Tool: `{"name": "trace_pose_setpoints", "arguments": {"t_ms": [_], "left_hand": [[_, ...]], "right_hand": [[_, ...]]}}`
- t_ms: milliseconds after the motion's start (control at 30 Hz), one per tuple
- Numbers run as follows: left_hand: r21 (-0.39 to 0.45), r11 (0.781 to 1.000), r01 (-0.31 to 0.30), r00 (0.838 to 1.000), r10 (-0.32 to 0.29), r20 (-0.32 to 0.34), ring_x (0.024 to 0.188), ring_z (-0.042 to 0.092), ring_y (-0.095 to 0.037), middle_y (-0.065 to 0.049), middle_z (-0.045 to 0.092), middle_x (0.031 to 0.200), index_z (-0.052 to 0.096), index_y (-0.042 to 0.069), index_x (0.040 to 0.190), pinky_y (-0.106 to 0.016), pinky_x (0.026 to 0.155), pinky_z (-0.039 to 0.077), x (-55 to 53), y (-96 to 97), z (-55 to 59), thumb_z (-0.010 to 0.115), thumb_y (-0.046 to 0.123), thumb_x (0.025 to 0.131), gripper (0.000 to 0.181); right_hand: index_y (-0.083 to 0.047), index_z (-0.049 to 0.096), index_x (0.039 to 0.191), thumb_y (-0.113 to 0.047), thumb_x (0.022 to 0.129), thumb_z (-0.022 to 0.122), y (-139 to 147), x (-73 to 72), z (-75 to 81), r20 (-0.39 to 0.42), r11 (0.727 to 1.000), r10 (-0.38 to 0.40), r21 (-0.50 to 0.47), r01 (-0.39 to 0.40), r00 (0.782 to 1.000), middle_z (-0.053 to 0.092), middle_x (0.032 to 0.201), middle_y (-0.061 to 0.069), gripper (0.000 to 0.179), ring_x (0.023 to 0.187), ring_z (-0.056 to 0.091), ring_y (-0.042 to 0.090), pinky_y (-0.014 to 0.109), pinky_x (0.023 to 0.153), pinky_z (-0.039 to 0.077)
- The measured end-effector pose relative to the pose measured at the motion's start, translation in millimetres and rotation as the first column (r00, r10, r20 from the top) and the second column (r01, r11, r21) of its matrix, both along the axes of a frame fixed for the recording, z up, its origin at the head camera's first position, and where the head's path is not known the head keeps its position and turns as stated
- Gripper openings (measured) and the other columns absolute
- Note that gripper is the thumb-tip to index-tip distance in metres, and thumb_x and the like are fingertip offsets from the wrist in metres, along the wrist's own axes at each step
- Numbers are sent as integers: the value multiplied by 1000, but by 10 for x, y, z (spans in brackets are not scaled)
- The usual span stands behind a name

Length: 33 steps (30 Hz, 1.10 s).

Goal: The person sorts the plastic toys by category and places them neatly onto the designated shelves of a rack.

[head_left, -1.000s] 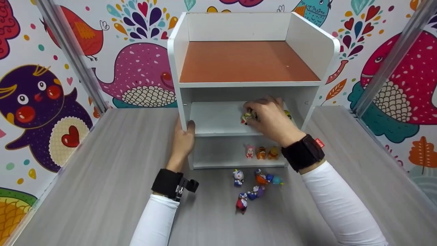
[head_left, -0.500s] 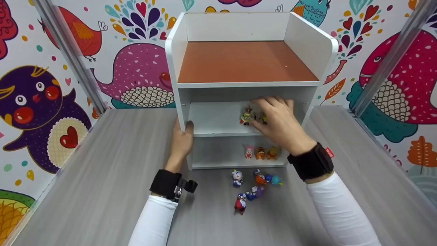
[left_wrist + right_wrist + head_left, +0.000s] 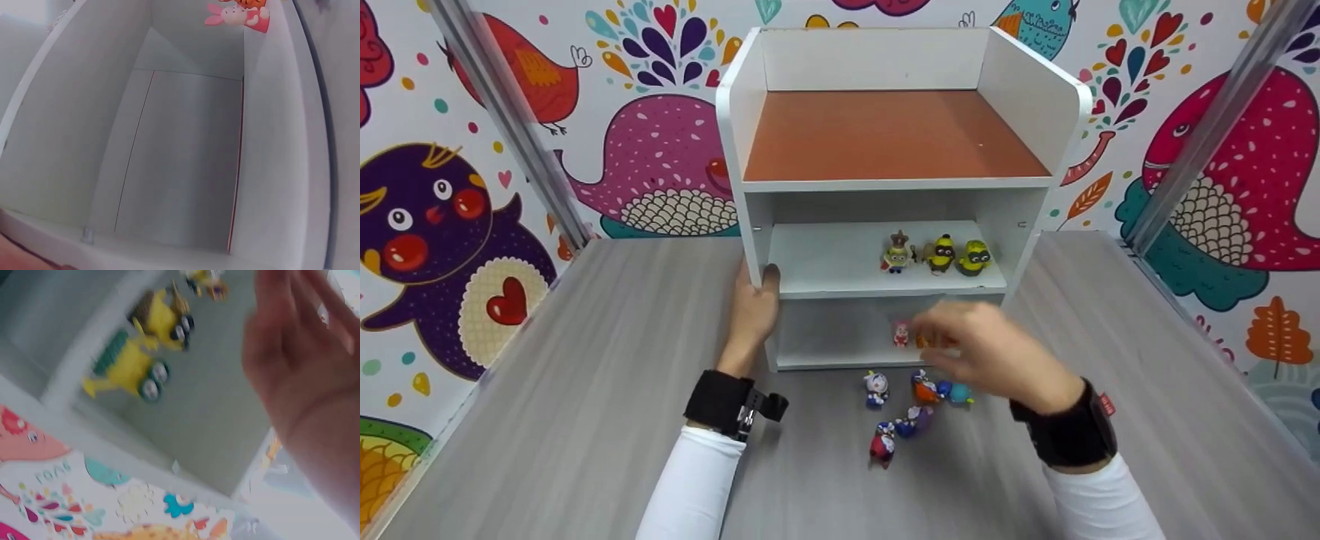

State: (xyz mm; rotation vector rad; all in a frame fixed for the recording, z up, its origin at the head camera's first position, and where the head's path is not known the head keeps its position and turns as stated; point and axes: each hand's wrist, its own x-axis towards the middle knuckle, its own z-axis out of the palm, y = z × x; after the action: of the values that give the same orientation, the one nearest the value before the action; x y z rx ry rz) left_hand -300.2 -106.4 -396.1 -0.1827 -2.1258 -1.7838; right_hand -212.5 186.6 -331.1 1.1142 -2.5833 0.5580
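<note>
My left hand [image 3: 754,307] grips the left side panel of a white shelf unit [image 3: 891,291], thumb at the front edge and the other fingers mostly hidden behind it. Away from the shelf, my right hand [image 3: 997,352] is blurred, fingers loosely bent and holding nothing visible. It hides part of the bottom shelf. On the middle shelf stand a crowned minion figurine [image 3: 897,253] and two yellow minion figurines, one in the middle [image 3: 940,255] and one at right [image 3: 974,258]. A pink Piglet figurine [image 3: 901,334] stands on the bottom shelf, with an orange figurine [image 3: 922,341] partly hidden beside it.
On the grey tabletop [image 3: 802,465] before the shelf lie several figurines: a white-and-blue one [image 3: 876,389], an orange-and-blue one [image 3: 924,386], a turquoise one [image 3: 960,394], a purple-and-blue one [image 3: 913,421] and a red one [image 3: 883,444]. Patterned walls [image 3: 660,157] stand around.
My right hand has let go of the crowned minion on the middle shelf and come down and towards me, in front of the bottom shelf. The left hand keeps its hold.
</note>
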Motion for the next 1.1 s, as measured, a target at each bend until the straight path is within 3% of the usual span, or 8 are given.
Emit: {"name": "trace_pose_setpoints", "arguments": {"t_ms": [100, 200, 367, 567, 800, 1100], "left_hand": [[-3, 1000, 4, 1000, -4, -4, 154, 20, -37, -22, 27, 163, 23, 1, 158, -54, 127, 15, -1, 2, 0, 40, 12, 103, 58], [1, 1000, 7, 1000, -7, 2, 155, 19, -35, -21, 25, 164, 21, 2, 159, -53, 127, 14, -4, -10, 8, 38, 13, 104, 59], [4, 1000, 6, 1000, -6, 14, 155, 19, -33, -18, 24, 165, 19, 5, 160, -52, 127, 14, -20, -16, -1, 37, 14, 104, 59], [3, 1000, 8, 1000, -8, -1, 155, 20, -34, -18, 24, 165, 19, 4, 160, -51, 127, 15, -31, 1, 4, 39, 12, 103, 60], [4, 1000, 5, 1000, -5, -10, 154, 21, -34, -19, 26, 165, 21, 3, 159, -51, 127, 15, -20, 19, -1, 39, 11, 103, 59], [3, 1000, 8, 1000, -8, -21, 154, 22, -35, -20, 27, 164, 22, 2, 159, -53, 127, 16, -34, 6, -5, 39, 11, 104, 58]], "right_hand": [[-6, 72, 112, -4, 83, 77, -66, -21, -182, 85, 990, 36, 130, -47, 996, 74, 98, 5, 30, 83, 69, 17, 32, 72, 60], [-5, 72, 104, -2, 81, 75, -194, -81, -351, 90, 978, 27, 205, -45, 996, 74, 95, 7, 24, 80, 69, 18, 32, 69, 59], [-5, 71, 100, -5, 83, 75, -372, -141, -577, 85, 962, 13, 271, -35, 996, 73, 95, 8, 17, 80, 70, 19, 32, 67, 58], [-6, 71, 105, -11, 80, 79, -421, -181, -803, 51, 951, -23, 308, 6, 998, 69, 102, 8, 27, 85, 69, 22, 35, 69, 58], [-8, 72, 114, -25, 82, 81, -435, -194, -914, 149, 937, -19, 348, -34, 989, 70, 104, 8, 37, 90, 68, 21, 37, 77, 57], [-7, 70, 107, -9, 87, 75, -463, -195, -897, 211, 937, -2, 342, -72, 978, 68, 101, 8, 21, 86, 66, 20, 32, 72, 55]]}}
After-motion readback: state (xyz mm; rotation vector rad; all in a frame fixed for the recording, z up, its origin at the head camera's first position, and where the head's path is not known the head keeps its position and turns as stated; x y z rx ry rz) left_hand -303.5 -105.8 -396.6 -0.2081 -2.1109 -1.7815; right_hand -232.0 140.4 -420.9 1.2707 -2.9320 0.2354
